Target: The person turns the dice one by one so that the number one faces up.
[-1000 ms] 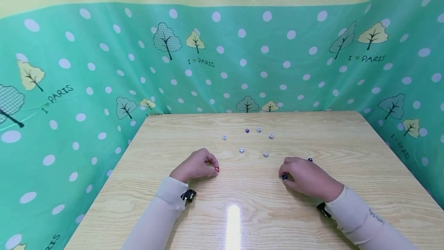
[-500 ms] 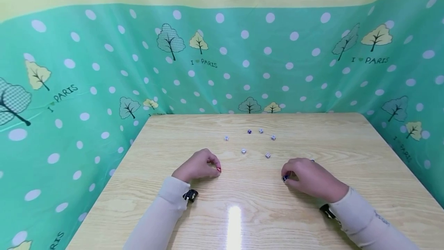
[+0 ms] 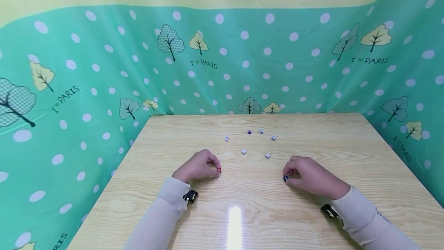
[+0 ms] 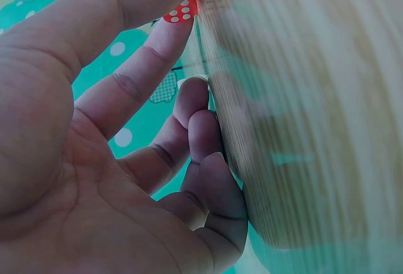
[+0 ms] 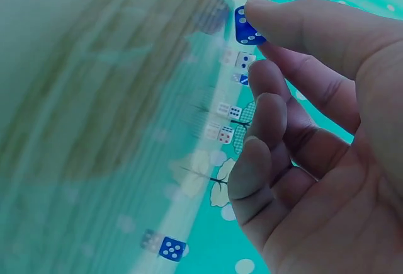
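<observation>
My left hand (image 3: 200, 165) pinches a red die (image 3: 219, 170) between thumb and forefinger, low over the wooden table. In the left wrist view, that die (image 4: 181, 12) with white pips shows beside the thumb tip, partly covered by the fingers. To the right, my right hand (image 3: 308, 176) pinches a dark blue die (image 3: 285, 178) the same way. Its white pips are plain on the blue die (image 5: 249, 29) in the right wrist view. Another blue die (image 5: 172, 249) sits on the table beyond the right hand; the hand hides it in the head view.
Several white dice lie farther back on the wooden table (image 3: 249, 188), among them a white die (image 3: 244, 151) and a white die (image 3: 268, 156) nearest the hands. A dark blue die (image 3: 249, 131) lies at the back among them. A green dotted curtain (image 3: 222, 65) encloses the table.
The head view has shifted slightly. My right hand has drifted a little to the right and now covers the loose blue die behind it. My left hand has hardly moved; both still pinch their dice.
</observation>
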### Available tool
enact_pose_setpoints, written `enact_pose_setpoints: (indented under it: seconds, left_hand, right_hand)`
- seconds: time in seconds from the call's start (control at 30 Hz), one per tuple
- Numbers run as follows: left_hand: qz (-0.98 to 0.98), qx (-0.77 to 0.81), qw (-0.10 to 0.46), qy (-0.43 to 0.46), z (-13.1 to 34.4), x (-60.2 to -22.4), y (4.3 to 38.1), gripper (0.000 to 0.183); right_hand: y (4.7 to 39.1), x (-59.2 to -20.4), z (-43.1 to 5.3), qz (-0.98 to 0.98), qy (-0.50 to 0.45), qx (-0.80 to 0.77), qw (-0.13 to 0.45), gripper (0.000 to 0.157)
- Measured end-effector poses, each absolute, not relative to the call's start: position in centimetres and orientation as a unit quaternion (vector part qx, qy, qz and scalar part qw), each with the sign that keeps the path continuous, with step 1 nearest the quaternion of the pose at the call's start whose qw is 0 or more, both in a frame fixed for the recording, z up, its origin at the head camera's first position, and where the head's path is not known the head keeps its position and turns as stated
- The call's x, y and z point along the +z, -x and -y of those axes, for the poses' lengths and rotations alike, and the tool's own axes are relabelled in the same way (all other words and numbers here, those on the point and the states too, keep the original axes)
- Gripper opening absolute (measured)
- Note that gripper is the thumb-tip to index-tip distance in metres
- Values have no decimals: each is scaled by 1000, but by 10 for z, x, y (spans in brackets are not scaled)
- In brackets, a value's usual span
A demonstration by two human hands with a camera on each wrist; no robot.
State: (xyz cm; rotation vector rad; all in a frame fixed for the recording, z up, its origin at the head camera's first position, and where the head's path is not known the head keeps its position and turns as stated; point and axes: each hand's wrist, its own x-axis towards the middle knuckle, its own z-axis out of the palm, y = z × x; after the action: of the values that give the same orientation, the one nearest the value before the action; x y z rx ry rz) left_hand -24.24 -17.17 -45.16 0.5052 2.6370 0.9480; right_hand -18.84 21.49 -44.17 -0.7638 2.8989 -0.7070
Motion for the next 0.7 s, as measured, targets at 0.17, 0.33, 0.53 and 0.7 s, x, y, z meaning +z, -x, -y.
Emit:
enact_pose_setpoints:
  seconds: [0.17,0.33,0.53,0.7]
  left_hand:
    - [-916,329,147,-178,172,-452,243,14]
    - [-915,330,148,-177,172,-452,242,13]
    - [-914,334,150,-174,172,-452,243,14]
    - [-915,332,148,-176,172,-452,242,14]
  right_hand:
    - [189,-444,-216,-945,237,-223,34,19]
    - [189,-445,-215,-946,235,-220,33,20]
    - [190,-447,-216,-947,233,-219,32,21]
    - [189,-446,-215,-949,236,-206,25,19]
